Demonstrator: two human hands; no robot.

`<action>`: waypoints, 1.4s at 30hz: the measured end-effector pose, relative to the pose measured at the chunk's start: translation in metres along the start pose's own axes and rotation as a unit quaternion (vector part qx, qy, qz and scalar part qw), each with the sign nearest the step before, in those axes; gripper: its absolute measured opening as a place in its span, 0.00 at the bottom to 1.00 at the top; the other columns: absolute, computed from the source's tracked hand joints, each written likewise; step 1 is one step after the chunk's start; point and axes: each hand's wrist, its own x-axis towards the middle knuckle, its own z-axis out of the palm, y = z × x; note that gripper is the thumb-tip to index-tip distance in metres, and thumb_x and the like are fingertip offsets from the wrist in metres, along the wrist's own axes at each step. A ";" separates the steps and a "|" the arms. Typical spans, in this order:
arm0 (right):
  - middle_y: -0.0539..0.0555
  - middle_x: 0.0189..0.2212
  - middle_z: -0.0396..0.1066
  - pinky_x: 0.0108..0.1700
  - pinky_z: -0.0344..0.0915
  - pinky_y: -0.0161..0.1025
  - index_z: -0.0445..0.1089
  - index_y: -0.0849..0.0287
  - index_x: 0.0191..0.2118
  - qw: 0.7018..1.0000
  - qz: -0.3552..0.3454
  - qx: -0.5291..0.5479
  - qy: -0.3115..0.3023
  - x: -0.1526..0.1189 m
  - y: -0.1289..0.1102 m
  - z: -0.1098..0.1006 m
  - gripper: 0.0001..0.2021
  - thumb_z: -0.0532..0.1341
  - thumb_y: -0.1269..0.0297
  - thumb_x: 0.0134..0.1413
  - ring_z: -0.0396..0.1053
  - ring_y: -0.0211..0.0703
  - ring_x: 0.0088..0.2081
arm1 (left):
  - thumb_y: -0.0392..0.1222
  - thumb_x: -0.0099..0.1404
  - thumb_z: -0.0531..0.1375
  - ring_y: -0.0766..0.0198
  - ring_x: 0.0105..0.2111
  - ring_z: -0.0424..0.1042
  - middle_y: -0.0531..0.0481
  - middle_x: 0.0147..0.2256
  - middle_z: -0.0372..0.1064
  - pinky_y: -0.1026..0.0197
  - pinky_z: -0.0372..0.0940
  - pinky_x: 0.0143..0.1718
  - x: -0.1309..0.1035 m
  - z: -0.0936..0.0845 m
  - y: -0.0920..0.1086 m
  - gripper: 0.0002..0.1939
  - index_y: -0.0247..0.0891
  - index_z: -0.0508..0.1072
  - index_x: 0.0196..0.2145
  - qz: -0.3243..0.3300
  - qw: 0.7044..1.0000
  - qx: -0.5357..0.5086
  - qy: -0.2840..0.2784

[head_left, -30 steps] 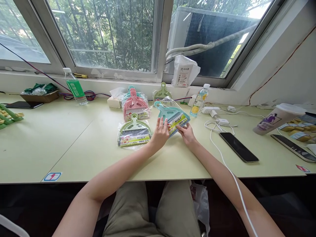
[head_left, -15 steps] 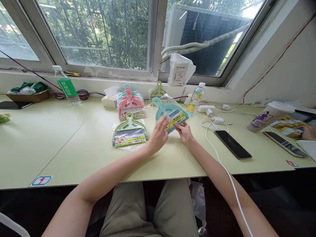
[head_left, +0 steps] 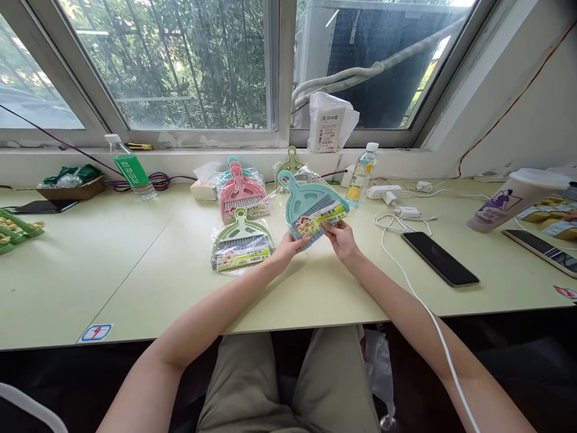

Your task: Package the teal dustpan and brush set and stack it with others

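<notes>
A teal dustpan and brush set in clear wrap, with a yellow-green label, is tilted up off the table between my hands. My left hand pinches its lower left edge. On the lower right edge, the thumb and fingers of my right hand are closed. Just left of it, a green dustpan set lies wrapped on the table. Behind that is a pink dustpan set overlapping a teal one. Another green dustpan set stands further back, partly hidden by the held one.
On the right are a drink bottle, a power strip, a black phone and a large cup. A white cable crosses my right forearm. A green-labelled bottle and a cardboard box stand at left.
My left hand has gone from lying over the label to gripping the lower left edge of the teal dustpan set. The label now shows more fully. The view has shifted slightly.
</notes>
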 end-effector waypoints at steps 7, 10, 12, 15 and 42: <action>0.51 0.39 0.77 0.56 0.72 0.44 0.72 0.56 0.32 1.000 0.002 -0.001 -0.018 0.002 -0.003 -0.002 0.18 0.76 0.66 0.31 0.72 0.49 0.51 | 0.51 0.59 0.66 0.53 0.58 0.65 0.42 0.57 0.65 0.49 0.59 0.59 -0.001 0.005 0.003 0.29 0.42 0.64 0.55 0.050 0.998 -0.035 -0.016; 0.51 0.39 0.77 0.54 0.73 0.44 0.73 0.57 0.34 0.999 0.022 -0.006 -0.032 0.002 -0.003 -0.001 0.18 0.76 0.67 0.31 0.73 0.49 0.50 | 0.54 0.58 0.65 0.50 0.55 0.67 0.42 0.56 0.66 0.47 0.64 0.55 0.001 0.001 0.004 0.29 0.41 0.65 0.53 0.058 0.998 -0.002 0.032; 0.52 0.38 0.78 0.52 0.74 0.42 0.73 0.58 0.34 0.999 0.038 -0.007 -0.036 0.002 -0.004 0.000 0.18 0.76 0.69 0.31 0.74 0.48 0.47 | 0.55 0.58 0.65 0.49 0.53 0.68 0.42 0.55 0.67 0.47 0.67 0.50 0.000 -0.001 0.004 0.29 0.41 0.64 0.53 0.053 0.997 0.030 0.042; 0.53 0.36 0.78 0.50 0.75 0.43 0.73 0.59 0.34 0.997 0.063 -0.019 -0.046 0.002 -0.007 0.000 0.17 0.75 0.69 0.32 0.76 0.48 0.44 | 0.54 0.57 0.65 0.49 0.51 0.70 0.42 0.53 0.68 0.50 0.70 0.45 0.000 -0.003 0.004 0.29 0.40 0.63 0.52 0.059 0.996 0.049 0.049; 0.50 0.42 0.78 0.49 0.75 0.40 0.73 0.55 0.39 0.986 0.086 -0.076 -0.118 0.008 -0.007 -0.012 0.19 0.75 0.62 0.38 0.76 0.45 0.44 | 0.43 0.57 0.61 0.50 0.52 0.67 0.44 0.50 0.68 0.44 0.63 0.54 0.007 -0.007 -0.007 0.25 0.39 0.61 0.52 0.105 0.987 0.087 0.083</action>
